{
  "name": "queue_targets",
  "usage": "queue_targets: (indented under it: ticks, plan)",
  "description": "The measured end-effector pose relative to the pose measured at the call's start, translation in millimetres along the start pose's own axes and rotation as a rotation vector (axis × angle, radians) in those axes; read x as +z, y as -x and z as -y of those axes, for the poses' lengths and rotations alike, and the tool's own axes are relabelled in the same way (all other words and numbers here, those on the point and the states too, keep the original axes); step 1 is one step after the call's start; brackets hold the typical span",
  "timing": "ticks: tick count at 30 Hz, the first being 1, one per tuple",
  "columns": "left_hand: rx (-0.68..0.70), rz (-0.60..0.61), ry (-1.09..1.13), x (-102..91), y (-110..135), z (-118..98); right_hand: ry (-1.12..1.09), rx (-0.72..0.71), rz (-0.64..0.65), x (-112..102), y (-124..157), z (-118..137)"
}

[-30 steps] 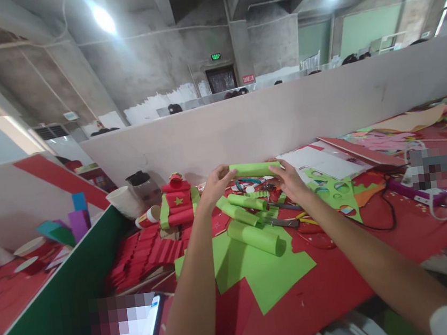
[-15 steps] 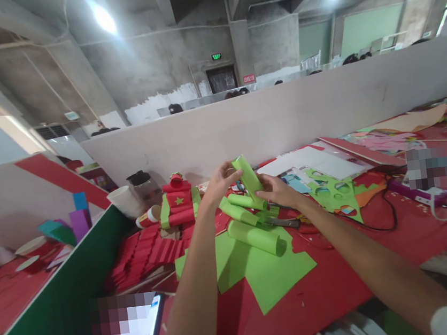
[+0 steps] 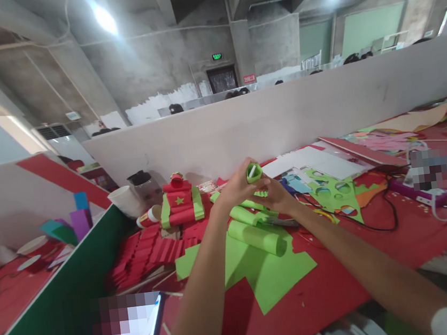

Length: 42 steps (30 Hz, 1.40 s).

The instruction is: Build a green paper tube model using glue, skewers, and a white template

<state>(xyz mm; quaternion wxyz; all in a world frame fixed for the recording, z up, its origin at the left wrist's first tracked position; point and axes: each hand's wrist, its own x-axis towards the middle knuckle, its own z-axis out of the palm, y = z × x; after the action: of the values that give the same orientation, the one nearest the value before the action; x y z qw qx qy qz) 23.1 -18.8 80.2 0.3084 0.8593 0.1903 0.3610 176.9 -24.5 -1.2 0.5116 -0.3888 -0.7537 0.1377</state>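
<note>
A rolled green paper tube [image 3: 255, 178] is held between both hands, its open end turned toward me with something white showing inside. My left hand [image 3: 238, 186] wraps the tube from the left, fingers curled over its top. From the right and below, my right hand [image 3: 278, 195] grips it with bent fingers; part of the tube is hidden by the hands. Beneath them lie more rolled green tubes, the nearest [image 3: 254, 237] resting on flat green paper sheets [image 3: 277, 285]. A grey metal tool [image 3: 287, 222], partly covered, lies by the right wrist.
To the left are a red and green paper model with a star [image 3: 179, 200], pleated red paper [image 3: 145, 257], a green board [image 3: 78, 275] and a phone [image 3: 141, 333]. Punched green scraps [image 3: 332, 184] and a cable lie right. A white partition [image 3: 243, 127] stands behind.
The tube has tipped so that its open end faces me, and a white piece now shows inside. My left hand has moved right, bringing both hands closer together.
</note>
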Motion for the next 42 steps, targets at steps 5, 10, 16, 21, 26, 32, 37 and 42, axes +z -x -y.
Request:
queue_targets:
  ticks: [5, 10, 16, 21, 26, 32, 37, 42]
  plan:
    - [0.069, -0.017, -0.125, 10.3, -1, -6, 0.020, 0.008, -0.103, 0, 0, 4]
    - [0.097, 0.010, -0.094, 8.3, 1, -9, 0.044, -0.041, -0.101, -8, 0, 4]
    - [0.121, 0.032, -0.056, -3.3, 3, -10, 0.061, -0.108, -0.130, -16, -1, 5]
    - [0.099, 0.067, -0.013, -8.0, 4, -10, 0.075, -0.090, -0.138, -16, 0, -2]
    - [0.100, 0.047, -0.070, -7.6, 4, -8, 0.144, -0.079, -0.141, -16, -1, -10]
    - [0.118, 0.067, -0.078, -8.7, 4, -12, 0.148, -0.113, -0.196, -18, -1, -12]
    - [0.110, 0.085, -0.071, -9.1, 4, -14, 0.104, -0.107, -0.233, -19, -2, -12]
    - [0.168, 0.097, -0.082, -7.6, 3, -15, 0.111, -0.112, -0.240, -18, -2, -15]
